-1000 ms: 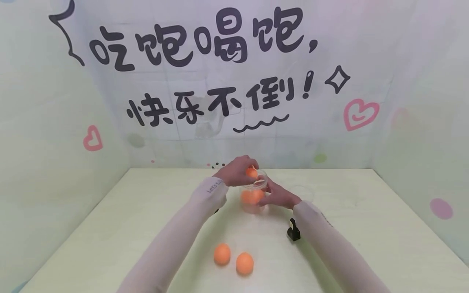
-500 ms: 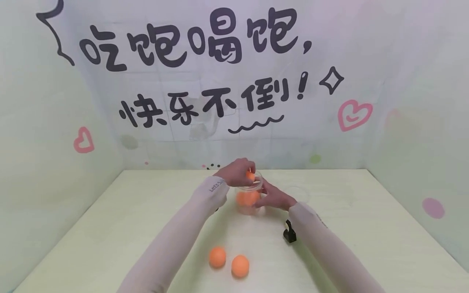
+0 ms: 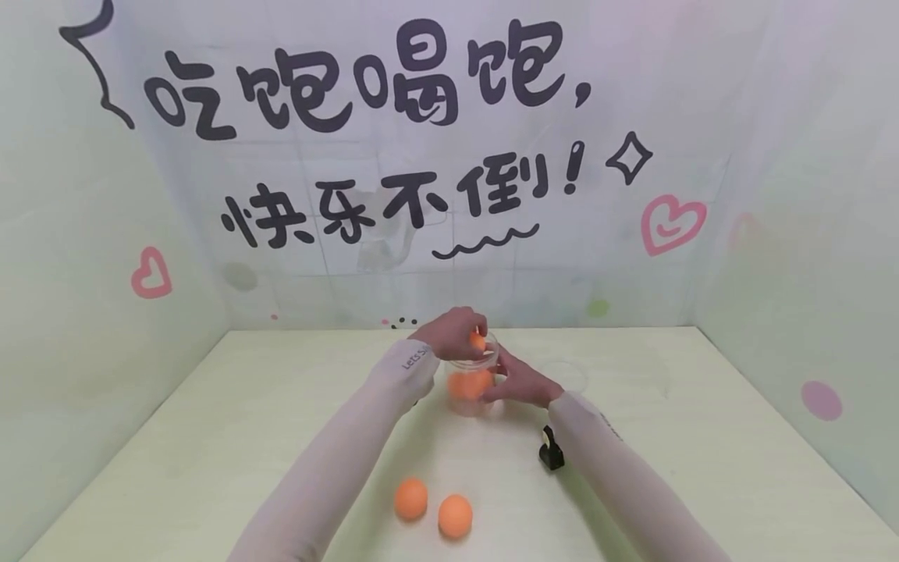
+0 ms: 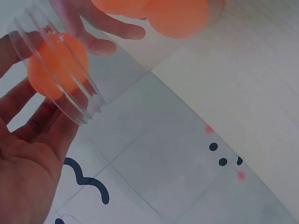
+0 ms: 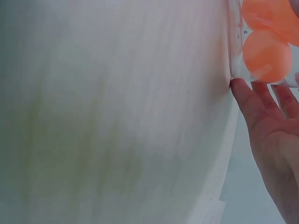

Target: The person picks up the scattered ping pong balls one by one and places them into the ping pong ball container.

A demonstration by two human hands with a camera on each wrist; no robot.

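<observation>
A clear plastic jar point(image 3: 469, 407) with a threaded neck stands on the table, several orange ping-pong balls point(image 3: 463, 384) visible through its wall. My left hand point(image 3: 449, 333) is at the mouth, its fingers curled round another orange ball point(image 4: 58, 65) that sits within the neck in the left wrist view. From the right side my right hand point(image 3: 525, 381) holds the jar, thumb and fingers spread round its wall. In the right wrist view the fingertips point(image 5: 239, 85) touch the jar near its base.
Two loose orange balls point(image 3: 410, 499) lie on the table point(image 3: 211, 453) nearer to me. A thin clear disc point(image 3: 567, 375) lies right of the jar. Close to the right sleeve is a small black object point(image 3: 551, 449) with a pale patch. Printed cloth walls point(image 3: 295, 300) enclose the table.
My left hand has lowered the ball slightly into the jar's mouth. The right hand keeps its hold on the jar. The head view has turned a little, shifting everything left.
</observation>
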